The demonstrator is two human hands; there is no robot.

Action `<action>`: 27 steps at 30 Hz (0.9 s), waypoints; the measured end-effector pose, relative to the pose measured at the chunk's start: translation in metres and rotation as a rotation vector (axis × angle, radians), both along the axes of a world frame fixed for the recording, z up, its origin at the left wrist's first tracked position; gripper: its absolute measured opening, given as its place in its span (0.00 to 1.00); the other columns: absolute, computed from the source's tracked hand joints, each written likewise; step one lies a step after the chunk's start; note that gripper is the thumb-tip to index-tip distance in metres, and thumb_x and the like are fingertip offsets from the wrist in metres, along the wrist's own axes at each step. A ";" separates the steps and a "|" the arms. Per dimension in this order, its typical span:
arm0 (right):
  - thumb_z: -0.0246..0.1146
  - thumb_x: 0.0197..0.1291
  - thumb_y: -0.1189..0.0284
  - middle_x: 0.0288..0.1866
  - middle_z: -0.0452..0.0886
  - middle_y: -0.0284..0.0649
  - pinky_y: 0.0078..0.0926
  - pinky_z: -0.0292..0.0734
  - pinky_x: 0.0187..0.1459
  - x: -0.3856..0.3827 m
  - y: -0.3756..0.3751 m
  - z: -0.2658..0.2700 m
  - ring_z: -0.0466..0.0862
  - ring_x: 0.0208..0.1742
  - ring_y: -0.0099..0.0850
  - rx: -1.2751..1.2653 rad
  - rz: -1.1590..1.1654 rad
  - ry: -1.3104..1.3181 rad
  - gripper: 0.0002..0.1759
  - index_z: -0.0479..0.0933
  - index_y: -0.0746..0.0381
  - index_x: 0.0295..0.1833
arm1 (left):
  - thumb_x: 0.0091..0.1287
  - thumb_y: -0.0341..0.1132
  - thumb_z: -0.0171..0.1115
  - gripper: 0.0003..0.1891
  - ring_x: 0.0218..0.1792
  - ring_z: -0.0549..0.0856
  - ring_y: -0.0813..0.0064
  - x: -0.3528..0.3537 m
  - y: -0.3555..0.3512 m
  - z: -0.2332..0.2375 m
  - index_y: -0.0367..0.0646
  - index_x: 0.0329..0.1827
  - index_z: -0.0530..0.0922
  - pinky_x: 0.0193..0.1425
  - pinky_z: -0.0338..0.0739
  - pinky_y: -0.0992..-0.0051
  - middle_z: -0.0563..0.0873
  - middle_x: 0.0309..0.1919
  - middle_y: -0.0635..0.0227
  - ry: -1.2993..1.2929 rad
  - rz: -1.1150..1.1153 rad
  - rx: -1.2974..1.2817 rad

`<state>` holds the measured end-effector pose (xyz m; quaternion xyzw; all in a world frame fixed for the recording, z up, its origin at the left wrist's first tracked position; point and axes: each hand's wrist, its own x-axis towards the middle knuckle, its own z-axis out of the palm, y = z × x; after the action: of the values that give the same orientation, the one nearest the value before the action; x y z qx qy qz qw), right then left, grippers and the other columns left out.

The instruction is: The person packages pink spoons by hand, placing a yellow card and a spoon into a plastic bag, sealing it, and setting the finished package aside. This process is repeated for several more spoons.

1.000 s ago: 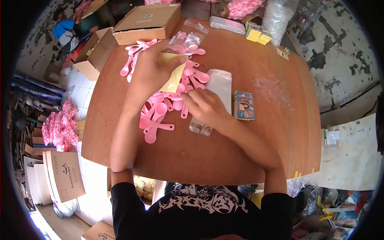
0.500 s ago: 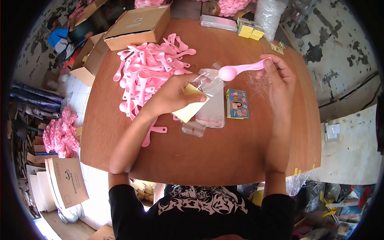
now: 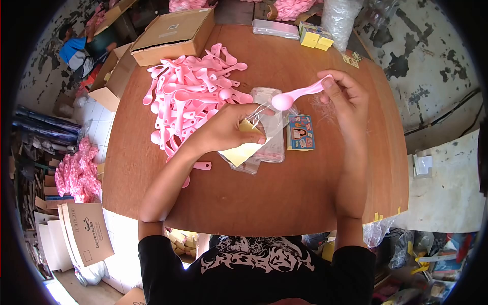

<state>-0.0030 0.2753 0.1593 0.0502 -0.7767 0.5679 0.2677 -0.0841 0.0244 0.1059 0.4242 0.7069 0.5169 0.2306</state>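
Note:
My right hand [image 3: 343, 96] pinches the handle end of a pink measuring spoon [image 3: 300, 95], its round bowl pointing left. That bowl overlaps the open end of a clear plastic bag [image 3: 264, 120] in this view. Thumb and fingers of my left hand [image 3: 229, 127] are closed on the bag, which has a pale yellow card [image 3: 243, 152] in it. Beneath lies a stack of clear bags [image 3: 274, 152] on the table. Just right of it is a stack of printed cards [image 3: 301, 132], blue with pictures. Left of my left hand spreads a heap of pink measuring spoons [image 3: 178, 96].
A closed cardboard box [image 3: 175, 33] stands behind the heap on the brown table [image 3: 284, 203]. Along the far edge are a plastic-wrapped pack [image 3: 276, 29], yellow card stacks [image 3: 315, 36] and a tall clear bag [image 3: 339, 23]. Another person [image 3: 76, 51] is at the far left.
The spoon and my right hand have moved slightly left and down, bringing the bowl to the bag's mouth. My left hand has lowered a little, tilting the bag with the card.

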 end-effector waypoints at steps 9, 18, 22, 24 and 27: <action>0.64 0.68 0.67 0.37 0.85 0.32 0.14 0.75 0.34 -0.001 -0.010 -0.002 0.78 0.33 0.14 -0.020 0.121 -0.139 0.12 0.83 0.65 0.49 | 0.62 0.34 0.72 0.23 0.38 0.86 0.79 0.004 0.004 0.001 0.37 0.60 0.78 0.43 0.79 0.74 0.88 0.36 0.64 0.013 -0.042 0.053; 0.64 0.68 0.70 0.36 0.85 0.32 0.13 0.74 0.33 0.003 -0.025 -0.003 0.78 0.32 0.14 -0.041 0.104 -0.097 0.11 0.83 0.66 0.49 | 0.73 0.37 0.63 0.14 0.39 0.81 0.86 0.009 0.010 -0.010 0.33 0.52 0.81 0.42 0.77 0.80 0.86 0.36 0.73 -0.091 -0.031 0.128; 0.65 0.66 0.74 0.35 0.85 0.33 0.14 0.71 0.30 0.002 -0.034 -0.011 0.78 0.30 0.15 0.029 0.123 -0.011 0.09 0.83 0.67 0.48 | 0.75 0.38 0.60 0.15 0.41 0.83 0.84 0.013 0.012 -0.008 0.32 0.52 0.81 0.45 0.79 0.79 0.87 0.38 0.70 -0.134 -0.018 0.173; 0.66 0.65 0.75 0.35 0.85 0.34 0.15 0.72 0.30 0.002 -0.040 -0.016 0.79 0.30 0.15 0.122 0.108 0.032 0.09 0.83 0.66 0.48 | 0.76 0.39 0.57 0.16 0.42 0.84 0.83 0.013 0.011 -0.009 0.32 0.52 0.81 0.46 0.79 0.79 0.88 0.38 0.69 -0.135 -0.001 0.164; 0.67 0.62 0.75 0.35 0.86 0.36 0.18 0.74 0.30 0.004 -0.049 -0.016 0.80 0.30 0.18 0.272 0.056 0.107 0.09 0.83 0.64 0.48 | 0.79 0.42 0.50 0.20 0.43 0.85 0.81 0.011 0.010 -0.013 0.32 0.54 0.80 0.47 0.80 0.78 0.88 0.40 0.66 -0.142 -0.036 0.190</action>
<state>0.0010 0.2259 0.1433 0.1378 -0.8294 0.4613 0.2836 -0.0733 0.0349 0.0929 0.4190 0.6287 0.6063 0.2482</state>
